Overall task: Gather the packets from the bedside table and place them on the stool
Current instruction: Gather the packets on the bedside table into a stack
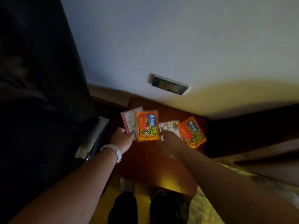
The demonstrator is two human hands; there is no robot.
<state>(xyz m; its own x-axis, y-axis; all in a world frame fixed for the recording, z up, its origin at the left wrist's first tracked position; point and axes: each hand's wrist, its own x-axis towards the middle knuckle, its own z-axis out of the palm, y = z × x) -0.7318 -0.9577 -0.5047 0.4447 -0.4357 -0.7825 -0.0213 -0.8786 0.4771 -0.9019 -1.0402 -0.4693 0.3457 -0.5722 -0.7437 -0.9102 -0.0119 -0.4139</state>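
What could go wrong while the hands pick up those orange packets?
The left hand pinches two packets only at their bottom corner, so one might slide out.

The right hand reaches over two more packets; the orange one sits near the bedside table edge and could get nudged off.

The room is dim, so a packet could be missed.

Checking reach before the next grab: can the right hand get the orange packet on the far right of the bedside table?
Probably yes. The right hand is already at the white packet beside the right orange packet, and nothing lies between them on the bedside table.
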